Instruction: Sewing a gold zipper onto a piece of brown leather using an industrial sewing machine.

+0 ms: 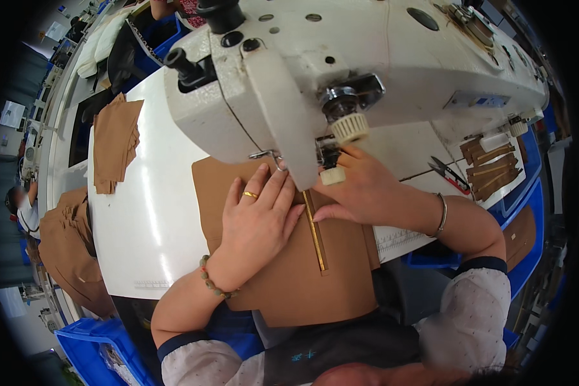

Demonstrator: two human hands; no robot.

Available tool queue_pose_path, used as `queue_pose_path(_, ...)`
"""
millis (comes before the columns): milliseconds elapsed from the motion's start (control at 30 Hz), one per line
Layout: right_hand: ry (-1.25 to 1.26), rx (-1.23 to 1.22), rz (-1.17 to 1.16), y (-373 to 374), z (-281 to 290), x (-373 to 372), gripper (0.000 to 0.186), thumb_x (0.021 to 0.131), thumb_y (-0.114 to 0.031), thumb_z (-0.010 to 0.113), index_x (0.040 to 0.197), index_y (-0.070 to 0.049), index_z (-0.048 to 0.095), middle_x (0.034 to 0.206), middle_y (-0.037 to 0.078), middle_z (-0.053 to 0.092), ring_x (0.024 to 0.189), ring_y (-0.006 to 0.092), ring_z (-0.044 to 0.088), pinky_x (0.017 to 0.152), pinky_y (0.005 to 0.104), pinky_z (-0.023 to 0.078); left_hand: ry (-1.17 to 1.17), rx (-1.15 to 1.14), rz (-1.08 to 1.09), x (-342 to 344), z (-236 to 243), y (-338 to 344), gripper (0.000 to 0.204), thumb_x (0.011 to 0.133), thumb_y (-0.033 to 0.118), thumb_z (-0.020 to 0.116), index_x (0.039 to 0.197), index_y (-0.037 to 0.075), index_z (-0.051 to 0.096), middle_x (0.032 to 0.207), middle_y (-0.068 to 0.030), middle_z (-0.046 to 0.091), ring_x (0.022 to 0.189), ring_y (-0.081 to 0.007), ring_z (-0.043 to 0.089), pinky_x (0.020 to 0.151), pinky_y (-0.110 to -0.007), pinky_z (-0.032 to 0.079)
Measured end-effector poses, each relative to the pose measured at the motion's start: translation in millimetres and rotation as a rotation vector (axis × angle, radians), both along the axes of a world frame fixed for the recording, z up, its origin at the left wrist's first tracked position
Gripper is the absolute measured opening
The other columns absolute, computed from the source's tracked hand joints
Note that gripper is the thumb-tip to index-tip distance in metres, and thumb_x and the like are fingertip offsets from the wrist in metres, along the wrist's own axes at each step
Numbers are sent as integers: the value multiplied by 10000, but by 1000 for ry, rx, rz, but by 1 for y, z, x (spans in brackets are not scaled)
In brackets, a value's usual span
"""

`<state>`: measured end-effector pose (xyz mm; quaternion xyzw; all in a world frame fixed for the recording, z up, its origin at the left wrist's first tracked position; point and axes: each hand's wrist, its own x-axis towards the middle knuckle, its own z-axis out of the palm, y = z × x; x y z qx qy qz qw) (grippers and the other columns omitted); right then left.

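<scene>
A brown fabric or leather-like panel (341, 289) lies under the head of a white sewing machine (270, 96). Running along its middle is a narrow strip with gold teeth, a zipper (316, 241). My left hand (257, 209) rests flat on the panel, left of the zipper, with its fingers stretched toward the needle area. On the right, my right hand (360, 186) reaches beside the presser area; its thumb lies apart on the panel next to the zipper. Some of its fingertips are hidden behind the machine's knobs. The needle point is hidden too.
Brown cut pieces lie stacked (117, 145) on the white table (148, 244), and more brown material (74, 251) hangs at its left. At right are thread snips (449, 175), short zipper pieces (492, 168) and a blue bin (524, 231). Another blue bin (103, 347) stands lower left.
</scene>
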<state>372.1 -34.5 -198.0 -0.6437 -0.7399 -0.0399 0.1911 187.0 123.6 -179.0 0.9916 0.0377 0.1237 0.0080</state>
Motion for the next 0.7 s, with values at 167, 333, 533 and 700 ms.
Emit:
queue_pose_path(167,33,-26,-17,1,-1,0,586,816,-525,757,1159,-61,657,1271,156,631,1335,373,540,1148,532,397,-12,-10,-4,0,1,1,488,928,307,729,1330,42,652,1458,-81,611,1342,-304,584,1047,-424,461)
queue_pose_path(333,18,9,-17,0,-3,0,606,818,-521,760,1193,-57,657,1271,154,640,1324,375,551,1153,533,399,-3,-45,-2,-3,-2,0,505,934,305,724,1358,46,636,1465,-78,603,1333,-305,585,1062,-431,458)
queue_pose_path(533,6,-9,0,0,-1,3,663,855,-546,728,1289,-52,649,1314,149,637,1342,358,547,1154,522,401,35,-42,7,-5,3,-1,609,937,367,717,1432,38,582,1506,-112,563,1380,-326,527,1115,-510,425)
queue_pose_path(700,-67,-78,-4,-9,12,2,650,899,-502,710,1342,-34,632,1342,150,632,1367,343,535,1154,503,398,87,-342,-70,-69,20,-63,962,832,606,744,1475,-62,488,1531,-229,517,1419,-405,488,1158,-553,372)
